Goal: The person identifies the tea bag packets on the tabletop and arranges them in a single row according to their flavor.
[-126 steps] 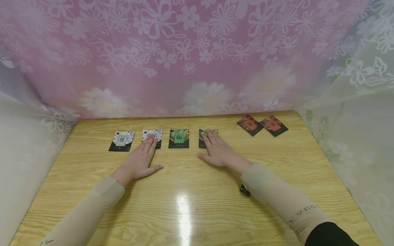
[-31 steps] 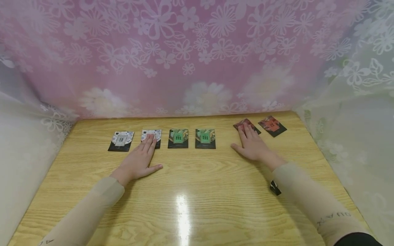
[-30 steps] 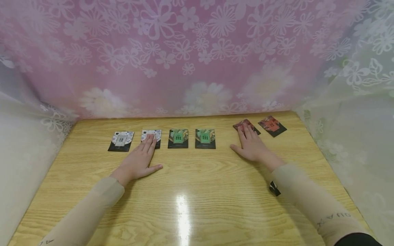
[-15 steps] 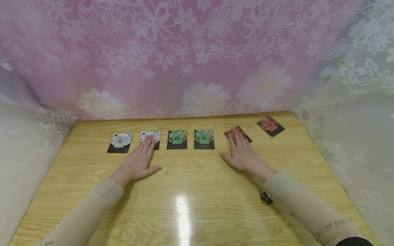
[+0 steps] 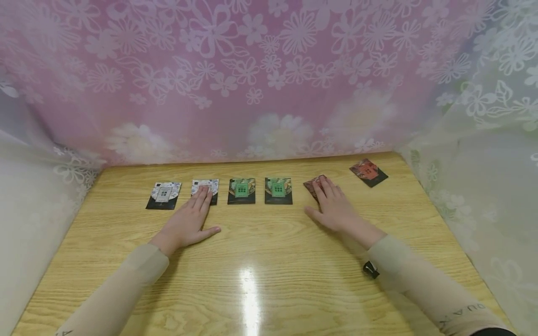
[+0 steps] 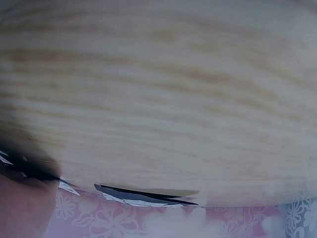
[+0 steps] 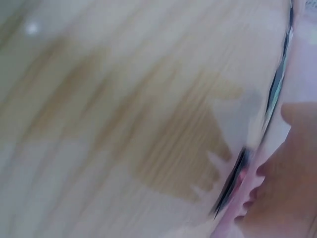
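My left hand (image 5: 187, 221) lies with straight fingers on a white-and-black sachet (image 5: 212, 183), covering part of it. Left of it lies a matching white-and-black sachet (image 5: 163, 196). Two green-and-black sachets, one (image 5: 241, 191) and another (image 5: 278, 191), sit side by side in the middle. The extended fingers of my right hand (image 5: 336, 210) press on a tilted red-and-black sachet (image 5: 310, 185), hiding much of it. In the right wrist view, that hand (image 7: 282, 183) is beside the dark edge of a sachet (image 7: 232, 181). The left wrist view shows only a bit of the left hand (image 6: 25, 208).
A second red-and-black sachet (image 5: 370, 173) lies tilted near the table's back right corner. All sachets lie flat on the wooden table (image 5: 210, 280). A flowered pink curtain (image 5: 269, 93) hangs along the back edge. A small black piece (image 5: 371, 269) hangs below the right sleeve.
My right hand has moved from the right green sachet to the nearer red one, which has slid left and toward me and turned. My left hand has stayed in place.
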Available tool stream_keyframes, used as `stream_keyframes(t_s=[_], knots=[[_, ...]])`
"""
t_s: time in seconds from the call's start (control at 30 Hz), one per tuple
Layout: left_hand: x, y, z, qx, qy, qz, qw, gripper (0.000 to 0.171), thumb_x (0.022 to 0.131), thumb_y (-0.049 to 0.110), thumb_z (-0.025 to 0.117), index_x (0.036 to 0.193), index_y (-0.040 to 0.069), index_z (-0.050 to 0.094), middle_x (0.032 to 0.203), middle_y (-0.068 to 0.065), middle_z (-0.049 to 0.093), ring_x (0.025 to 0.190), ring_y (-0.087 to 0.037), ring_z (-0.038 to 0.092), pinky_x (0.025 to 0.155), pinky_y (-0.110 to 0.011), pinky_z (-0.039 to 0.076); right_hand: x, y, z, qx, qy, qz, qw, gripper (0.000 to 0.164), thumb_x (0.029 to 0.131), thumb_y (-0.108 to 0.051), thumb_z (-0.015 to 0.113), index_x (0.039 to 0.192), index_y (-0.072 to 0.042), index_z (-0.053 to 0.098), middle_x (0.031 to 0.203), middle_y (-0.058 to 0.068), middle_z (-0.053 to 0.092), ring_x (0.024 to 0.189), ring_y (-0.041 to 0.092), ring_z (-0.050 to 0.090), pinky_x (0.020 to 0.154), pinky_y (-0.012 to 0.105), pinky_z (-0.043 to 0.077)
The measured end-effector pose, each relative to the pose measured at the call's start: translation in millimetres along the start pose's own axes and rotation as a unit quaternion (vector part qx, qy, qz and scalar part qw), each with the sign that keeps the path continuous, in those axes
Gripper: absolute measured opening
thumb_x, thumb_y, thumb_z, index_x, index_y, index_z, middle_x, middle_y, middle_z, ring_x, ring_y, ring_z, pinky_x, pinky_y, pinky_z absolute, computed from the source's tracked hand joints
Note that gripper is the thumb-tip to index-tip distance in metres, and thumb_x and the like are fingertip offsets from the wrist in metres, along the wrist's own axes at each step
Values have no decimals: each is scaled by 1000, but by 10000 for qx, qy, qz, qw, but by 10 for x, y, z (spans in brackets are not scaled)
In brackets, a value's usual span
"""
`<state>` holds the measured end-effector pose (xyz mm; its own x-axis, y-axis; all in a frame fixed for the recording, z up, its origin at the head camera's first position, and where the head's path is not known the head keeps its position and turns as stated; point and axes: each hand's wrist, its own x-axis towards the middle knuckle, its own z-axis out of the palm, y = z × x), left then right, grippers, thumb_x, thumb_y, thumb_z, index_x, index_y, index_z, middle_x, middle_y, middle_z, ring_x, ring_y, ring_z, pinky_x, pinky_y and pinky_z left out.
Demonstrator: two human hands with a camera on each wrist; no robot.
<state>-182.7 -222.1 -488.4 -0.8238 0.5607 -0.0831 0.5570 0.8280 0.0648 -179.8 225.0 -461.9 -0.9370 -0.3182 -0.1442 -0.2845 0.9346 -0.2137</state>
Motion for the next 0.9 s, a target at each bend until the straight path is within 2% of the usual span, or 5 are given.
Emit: stream_keyframes(t_s=[0.13, 0.4, 0.6, 0.9], knots=[[0, -10, 7, -23, -34, -21, 10000, 108, 103, 70, 49, 169, -5, 6, 178, -26, -3, 166, -42, 1, 136, -55, 17, -21, 207, -18, -33, 46, -451, 9990, 90, 109, -55, 49, 169, 2, 14, 176, 31, 5, 164, 50, 7, 132, 67, 14], [-8, 1, 5, -56, 10, -6, 10000, 108, 103, 68, 51, 169, -5, 6, 178, -26, -2, 167, -42, 0, 136, -55, 18, -94, 458, -79, 4, -66, -978, 9952, 87, 110, -50, 53, 170, -2, 15, 178, 26, 4, 165, 47, 7, 134, 65, 11], [-9, 1, -1, -76, 91, 23, 9999, 108, 102, 66, 54, 168, -7, 9, 177, -28, 2, 166, -44, 4, 135, -57, 19, -92, 535, -69, -343, -8, -1382, 9898, 85, 108, -49, 56, 171, -6, 18, 179, 22, 9, 165, 43, 11, 134, 62, 14], [-6, 20, -27, -21, -79, -54, 10000, 108, 103, 67, 52, 169, -5, 5, 177, -26, -3, 167, -41, 0, 136, -54, 16, -12, 558, -14, -565, -153, -1735, 9831, 88, 107, -53, 56, 172, -8, 16, 180, 16, 6, 167, 38, 9, 135, 59, 15]])
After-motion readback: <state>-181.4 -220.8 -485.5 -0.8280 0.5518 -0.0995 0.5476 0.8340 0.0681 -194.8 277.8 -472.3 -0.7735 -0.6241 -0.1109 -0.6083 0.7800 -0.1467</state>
